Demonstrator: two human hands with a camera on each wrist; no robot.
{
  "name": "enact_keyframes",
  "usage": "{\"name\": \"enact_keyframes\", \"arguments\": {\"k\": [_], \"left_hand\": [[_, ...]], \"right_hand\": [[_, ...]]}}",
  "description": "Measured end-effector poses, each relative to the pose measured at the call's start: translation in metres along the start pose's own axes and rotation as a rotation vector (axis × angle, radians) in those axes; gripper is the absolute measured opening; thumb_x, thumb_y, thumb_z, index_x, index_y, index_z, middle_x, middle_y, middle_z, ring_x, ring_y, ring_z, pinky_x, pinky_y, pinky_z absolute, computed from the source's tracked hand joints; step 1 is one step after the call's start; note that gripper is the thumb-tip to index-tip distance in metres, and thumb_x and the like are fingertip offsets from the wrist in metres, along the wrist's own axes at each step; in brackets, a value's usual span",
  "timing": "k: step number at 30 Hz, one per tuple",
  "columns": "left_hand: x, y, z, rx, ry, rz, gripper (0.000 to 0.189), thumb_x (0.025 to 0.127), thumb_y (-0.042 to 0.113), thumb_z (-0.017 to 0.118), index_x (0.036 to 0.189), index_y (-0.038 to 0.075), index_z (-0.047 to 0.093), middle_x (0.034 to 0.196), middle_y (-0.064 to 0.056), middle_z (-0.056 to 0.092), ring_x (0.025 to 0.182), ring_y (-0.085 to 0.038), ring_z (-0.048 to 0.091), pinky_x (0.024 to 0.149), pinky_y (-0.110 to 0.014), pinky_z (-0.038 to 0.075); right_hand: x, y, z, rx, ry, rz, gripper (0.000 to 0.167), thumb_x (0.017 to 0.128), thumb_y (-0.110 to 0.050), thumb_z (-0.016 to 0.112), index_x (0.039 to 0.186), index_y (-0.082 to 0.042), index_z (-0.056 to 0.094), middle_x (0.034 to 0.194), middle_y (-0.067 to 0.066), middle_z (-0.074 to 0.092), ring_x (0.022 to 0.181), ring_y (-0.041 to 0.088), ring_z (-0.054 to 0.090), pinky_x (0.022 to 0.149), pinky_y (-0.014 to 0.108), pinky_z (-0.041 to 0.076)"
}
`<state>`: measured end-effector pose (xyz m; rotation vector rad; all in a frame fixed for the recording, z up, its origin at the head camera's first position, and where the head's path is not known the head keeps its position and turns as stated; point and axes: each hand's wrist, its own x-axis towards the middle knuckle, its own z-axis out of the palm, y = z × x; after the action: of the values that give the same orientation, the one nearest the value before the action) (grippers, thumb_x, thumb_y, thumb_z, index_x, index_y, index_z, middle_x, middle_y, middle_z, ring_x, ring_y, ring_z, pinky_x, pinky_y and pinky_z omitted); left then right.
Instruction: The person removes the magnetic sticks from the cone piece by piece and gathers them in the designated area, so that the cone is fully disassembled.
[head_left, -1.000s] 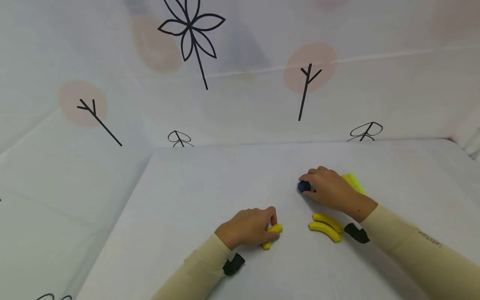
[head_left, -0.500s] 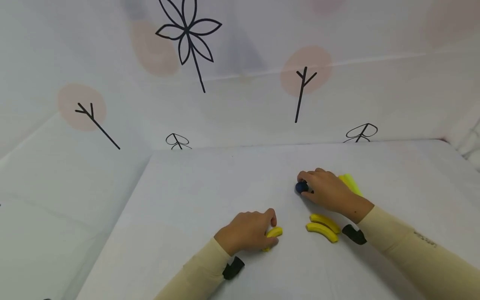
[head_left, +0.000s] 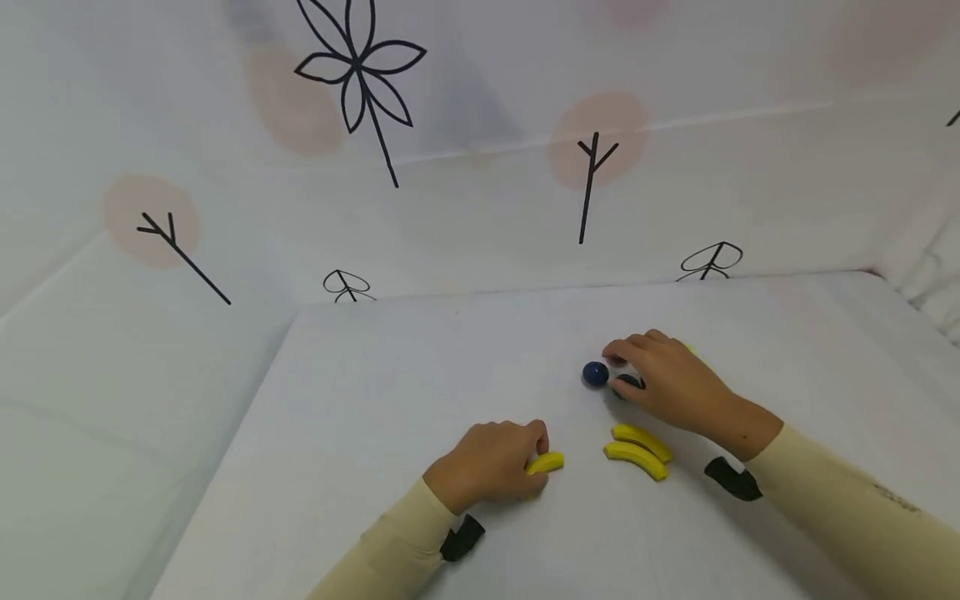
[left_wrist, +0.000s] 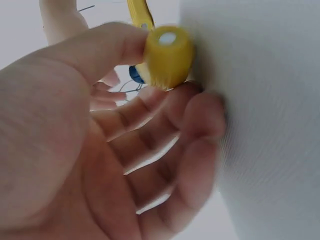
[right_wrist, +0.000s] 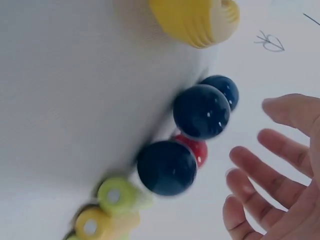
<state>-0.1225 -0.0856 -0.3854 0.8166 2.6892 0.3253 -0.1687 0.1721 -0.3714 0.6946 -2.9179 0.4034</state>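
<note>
My left hand pinches a yellow curved magnetic rod low over the white table. In the left wrist view, the thumb and fingers sit around the rod, whose end carries a silvery disc. My right hand hovers with relaxed fingers beside a dark blue ball. Another dark ball shows between its thumb and fingers. The right wrist view has the fingers apart from several balls: a large dark blue ball, one more dark blue ball and a red ball behind.
Two yellow curved rods lie side by side between the hands, nearer the front. Beyond the right hand are a green rod and a yellow straight rod, mostly hidden in the head view. A patterned white cloth rises behind the table.
My right hand has let go of the dark blue ball and drawn back to the right, exposing another dark ball. The left hand keeps its hold on the curved rod. The head view has shifted slightly.
</note>
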Motion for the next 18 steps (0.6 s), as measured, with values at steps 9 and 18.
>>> {"name": "enact_keyframes", "arguments": {"k": [9,18], "left_hand": [[0.008,0.025,-0.004,0.191,0.217,0.135,0.022,0.092,0.039,0.072,0.110,0.027,0.068,0.085,0.013,0.064,0.065,-0.001,0.051,0.056,-0.015,0.040],[0.025,0.067,0.003,0.434,0.298,0.331,0.023,0.093,0.043,0.070,0.114,0.035,0.070,0.100,0.015,0.069,0.081,-0.003,0.059,0.065,-0.016,0.039]], "right_hand": [[-0.037,0.011,-0.017,-0.057,0.004,0.049,0.035,0.087,-0.023,0.077,0.117,-0.009,0.070,0.117,0.014,0.067,0.106,0.033,0.058,0.091,0.055,0.051],[-0.061,0.021,-0.014,-0.023,0.009,0.101,0.034,0.086,-0.023,0.078,0.116,-0.009,0.071,0.119,0.018,0.067,0.113,0.039,0.058,0.092,0.059,0.051]]}}
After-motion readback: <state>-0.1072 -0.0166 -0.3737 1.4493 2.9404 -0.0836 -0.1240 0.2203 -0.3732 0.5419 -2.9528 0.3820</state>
